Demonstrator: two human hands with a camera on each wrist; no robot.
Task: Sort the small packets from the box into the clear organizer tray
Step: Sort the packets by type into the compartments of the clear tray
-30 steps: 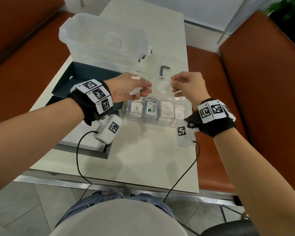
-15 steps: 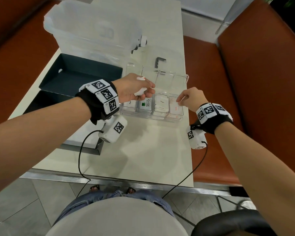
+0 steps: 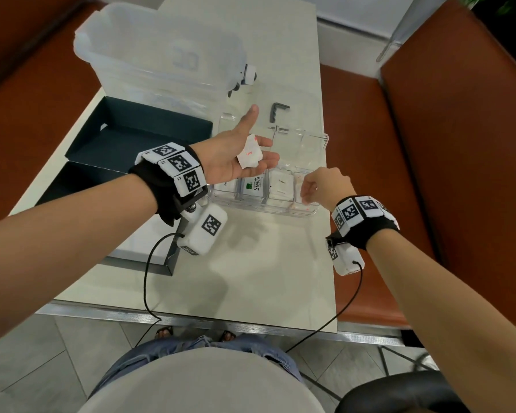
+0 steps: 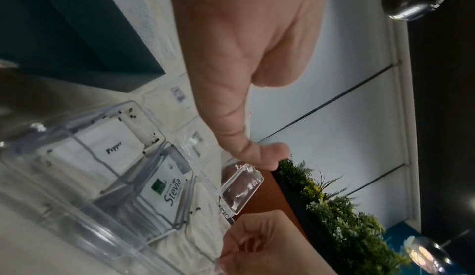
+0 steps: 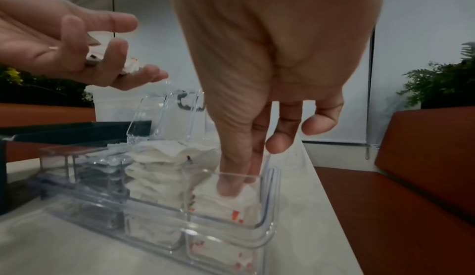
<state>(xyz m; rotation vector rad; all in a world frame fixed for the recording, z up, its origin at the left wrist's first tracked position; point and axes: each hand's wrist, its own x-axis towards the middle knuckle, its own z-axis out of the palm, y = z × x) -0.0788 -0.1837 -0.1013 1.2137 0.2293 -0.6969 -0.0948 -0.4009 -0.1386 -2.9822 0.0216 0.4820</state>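
The left hand (image 3: 236, 156) lies palm up with a wide, slack grip, fingers straight, and small white packets with red print (image 3: 250, 155) rest loose on them. It hovers above the far left of the clear organizer tray (image 3: 280, 211), which sits on the bench (image 3: 251, 263). The right hand (image 3: 325, 186) points down into the tray's rightmost compartment, its grip narrow. Four near compartments show packets, one marked Stevia (image 3: 253, 186). Left of the tray lies the dark box (image 3: 125, 138); behind it stands a frosted plastic bin (image 3: 161, 55), with a small dark bracket (image 3: 277, 110) nearby.

From the left wrist, the left thumb (image 4: 239, 137) stretches out over the tray, where a Pepper packet (image 4: 113, 147) and the Stevia one stand in neighbouring compartments.

From the right wrist, the right hand's fingertips (image 5: 231, 184) press on the red-printed packet stack (image 5: 231, 204) in the end compartment; whether they pinch a packet, I cannot tell. The left hand hangs above, packets on its fingers.
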